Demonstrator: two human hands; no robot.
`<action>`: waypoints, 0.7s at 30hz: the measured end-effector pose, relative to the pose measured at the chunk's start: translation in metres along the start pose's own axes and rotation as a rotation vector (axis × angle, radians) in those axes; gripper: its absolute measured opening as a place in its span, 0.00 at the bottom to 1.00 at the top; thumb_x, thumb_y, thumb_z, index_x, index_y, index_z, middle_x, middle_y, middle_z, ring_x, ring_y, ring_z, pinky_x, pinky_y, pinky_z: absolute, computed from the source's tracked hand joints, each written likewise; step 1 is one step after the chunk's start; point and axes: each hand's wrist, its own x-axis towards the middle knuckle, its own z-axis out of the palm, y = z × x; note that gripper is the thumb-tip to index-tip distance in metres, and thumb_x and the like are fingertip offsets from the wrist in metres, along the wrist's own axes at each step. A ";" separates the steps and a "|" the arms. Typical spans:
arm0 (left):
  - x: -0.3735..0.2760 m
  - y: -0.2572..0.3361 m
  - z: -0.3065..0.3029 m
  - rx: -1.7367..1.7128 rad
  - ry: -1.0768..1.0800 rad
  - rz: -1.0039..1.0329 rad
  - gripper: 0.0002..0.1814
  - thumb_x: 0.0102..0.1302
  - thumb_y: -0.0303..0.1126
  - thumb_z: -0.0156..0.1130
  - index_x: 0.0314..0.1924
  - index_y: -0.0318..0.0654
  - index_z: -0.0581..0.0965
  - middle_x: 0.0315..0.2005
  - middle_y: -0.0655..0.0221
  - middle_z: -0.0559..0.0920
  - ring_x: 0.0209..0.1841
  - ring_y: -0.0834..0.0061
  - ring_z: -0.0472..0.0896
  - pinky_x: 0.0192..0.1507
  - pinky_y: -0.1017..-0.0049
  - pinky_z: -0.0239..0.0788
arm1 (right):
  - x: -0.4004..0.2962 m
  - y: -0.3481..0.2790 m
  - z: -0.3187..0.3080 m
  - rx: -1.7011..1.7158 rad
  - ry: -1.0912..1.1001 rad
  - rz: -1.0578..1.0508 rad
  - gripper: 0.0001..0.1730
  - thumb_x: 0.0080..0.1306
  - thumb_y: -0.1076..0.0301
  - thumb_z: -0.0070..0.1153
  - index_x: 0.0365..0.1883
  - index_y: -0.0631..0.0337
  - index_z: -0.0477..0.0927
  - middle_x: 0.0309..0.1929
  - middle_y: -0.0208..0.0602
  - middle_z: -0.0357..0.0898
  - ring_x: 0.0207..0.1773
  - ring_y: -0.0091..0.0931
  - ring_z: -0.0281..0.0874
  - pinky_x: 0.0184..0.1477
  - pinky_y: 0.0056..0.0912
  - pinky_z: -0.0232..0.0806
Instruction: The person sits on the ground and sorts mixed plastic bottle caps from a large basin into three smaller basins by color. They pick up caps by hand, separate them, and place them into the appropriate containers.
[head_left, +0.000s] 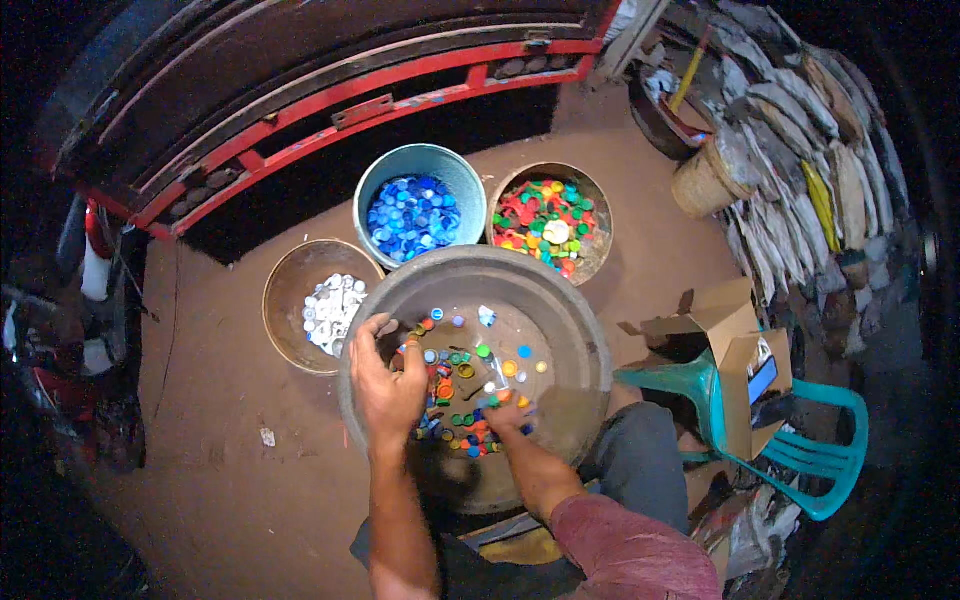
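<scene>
A large grey basin (577, 322) stands before me with mixed plastic bottle caps (445, 390) scattered over its bottom. My left hand (390, 375) is raised over the basin's left side, fingers curled upward; whether a cap is in it cannot be told. Down among the caps at the basin's middle is my right hand (510, 416), blurred, its fingertips touching or close to orange and green caps. Beyond the basin, a light blue tub (469, 184) holds blue caps. To its right, a round tub (600, 244) contains red, green and yellow caps. White caps lie in a brown bowl (281, 300) on the left.
A green plastic chair (847, 465) with an open cardboard box (731, 390) stands close on the right. Stacked sacks (787, 150), a tilted bucket (709, 184) and a dark container are at the upper right. A red-framed wooden piece of furniture (360, 112) spans the far side.
</scene>
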 end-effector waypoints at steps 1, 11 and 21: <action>0.000 -0.003 -0.001 -0.021 -0.016 -0.008 0.19 0.55 0.23 0.60 0.49 0.33 0.72 0.44 0.55 0.75 0.47 0.61 0.77 0.48 0.67 0.72 | -0.007 -0.001 0.010 0.054 -0.035 -0.047 0.57 0.45 0.42 0.66 0.72 0.42 0.52 0.71 0.59 0.46 0.74 0.56 0.35 0.70 0.65 0.36; 0.000 0.000 -0.005 0.027 -0.003 0.047 0.20 0.55 0.23 0.61 0.50 0.32 0.72 0.42 0.59 0.79 0.47 0.67 0.77 0.54 0.68 0.66 | -0.077 -0.020 0.042 -0.325 -0.247 -0.872 0.35 0.48 0.61 0.65 0.57 0.49 0.70 0.51 0.49 0.72 0.54 0.43 0.72 0.54 0.48 0.67; 0.001 0.004 -0.010 -0.060 -0.013 -0.026 0.20 0.54 0.24 0.61 0.49 0.31 0.72 0.42 0.58 0.78 0.46 0.67 0.77 0.53 0.67 0.66 | -0.052 -0.042 0.045 0.140 -1.022 -0.791 0.29 0.50 0.66 0.63 0.53 0.53 0.71 0.45 0.42 0.76 0.47 0.36 0.76 0.46 0.41 0.71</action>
